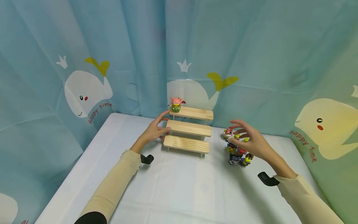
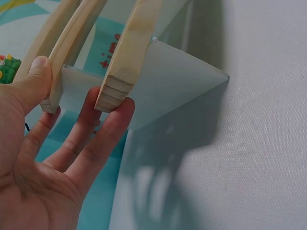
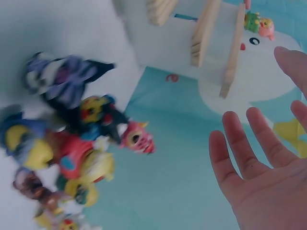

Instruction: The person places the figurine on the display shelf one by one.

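Note:
A three-tier wooden display stand [image 1: 188, 127] has pale boards on translucent side supports. My left hand [image 1: 153, 130] grips the stand's left end, its thumb [image 2: 39, 72] on the middle board and fingertips against the board ends. On the top board's left end stands a small figurine [image 1: 176, 105], pink-headed with a green lower part. My right hand [image 1: 250, 140] hovers by a cluster of small colourful figurines [image 1: 236, 152], fingers spread and holding nothing. A pink and white figurine [image 1: 227, 133] is nearest its fingertips. The hand partly hides the cluster in the head view.
The stand and figurines are on a white-covered table [image 1: 173, 186]. Behind and at both sides hangs a blue-green curtain [image 1: 145, 56] printed with whales, close to the stand's back. Black wrist mounts [image 1: 146, 159] stick out from both sleeves.

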Demonstrator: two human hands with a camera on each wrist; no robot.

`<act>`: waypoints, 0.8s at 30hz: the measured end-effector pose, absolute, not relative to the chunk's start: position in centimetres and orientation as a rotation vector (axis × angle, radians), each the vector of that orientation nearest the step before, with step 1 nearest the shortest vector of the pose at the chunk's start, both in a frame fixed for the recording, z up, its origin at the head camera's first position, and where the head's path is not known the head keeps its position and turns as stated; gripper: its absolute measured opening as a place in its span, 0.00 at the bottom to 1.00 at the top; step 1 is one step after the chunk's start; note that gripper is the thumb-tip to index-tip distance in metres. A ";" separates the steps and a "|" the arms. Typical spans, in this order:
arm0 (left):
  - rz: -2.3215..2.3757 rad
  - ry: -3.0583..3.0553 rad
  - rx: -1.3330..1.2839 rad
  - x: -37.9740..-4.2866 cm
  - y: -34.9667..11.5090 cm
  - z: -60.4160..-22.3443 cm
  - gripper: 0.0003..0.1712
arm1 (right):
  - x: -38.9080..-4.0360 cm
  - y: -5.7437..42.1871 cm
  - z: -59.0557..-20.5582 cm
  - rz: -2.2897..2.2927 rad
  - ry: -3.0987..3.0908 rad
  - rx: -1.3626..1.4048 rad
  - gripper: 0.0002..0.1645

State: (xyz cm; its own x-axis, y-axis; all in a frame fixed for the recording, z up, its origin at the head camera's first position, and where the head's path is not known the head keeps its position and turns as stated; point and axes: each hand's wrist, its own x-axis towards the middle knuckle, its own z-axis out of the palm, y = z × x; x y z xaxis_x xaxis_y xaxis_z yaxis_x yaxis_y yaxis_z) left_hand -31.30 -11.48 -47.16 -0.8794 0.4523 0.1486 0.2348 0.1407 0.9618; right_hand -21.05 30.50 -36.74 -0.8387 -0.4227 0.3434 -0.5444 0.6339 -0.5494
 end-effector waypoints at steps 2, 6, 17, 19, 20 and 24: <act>1.818 2.228 0.691 -31.4 -11.1 -47.2 0.46 | -20.2 31.5 -37.1 0.975 -2.679 0.770 0.43; 1.813 2.221 0.700 -31.6 -10.4 -47.0 0.46 | -18.8 33.2 -37.8 0.947 -2.686 0.715 0.43; 1.810 2.220 0.681 -30.9 -10.4 -47.1 0.47 | -16.9 35.6 -40.3 0.987 -2.670 0.598 0.41; 1.815 2.219 0.674 -30.8 -10.6 -47.1 0.47 | -16.9 35.9 -40.8 0.992 -2.659 0.593 0.41; 1.818 2.216 0.673 -30.8 -10.8 -47.1 0.46 | -16.8 36.0 -41.0 0.991 -2.655 0.594 0.41; 1.828 2.217 0.676 -30.9 -11.3 -46.9 0.46 | -16.9 36.3 -41.7 1.022 -2.620 0.594 0.41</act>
State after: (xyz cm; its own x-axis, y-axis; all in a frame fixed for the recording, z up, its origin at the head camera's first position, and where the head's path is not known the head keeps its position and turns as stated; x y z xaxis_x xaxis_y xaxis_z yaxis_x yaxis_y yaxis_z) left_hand -30.95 -11.30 -46.85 -0.8781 0.4576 0.1395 0.2242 0.1361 0.9650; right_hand -16.86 36.30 -41.65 -0.8806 -0.2765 0.3849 -0.4640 0.6678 -0.5820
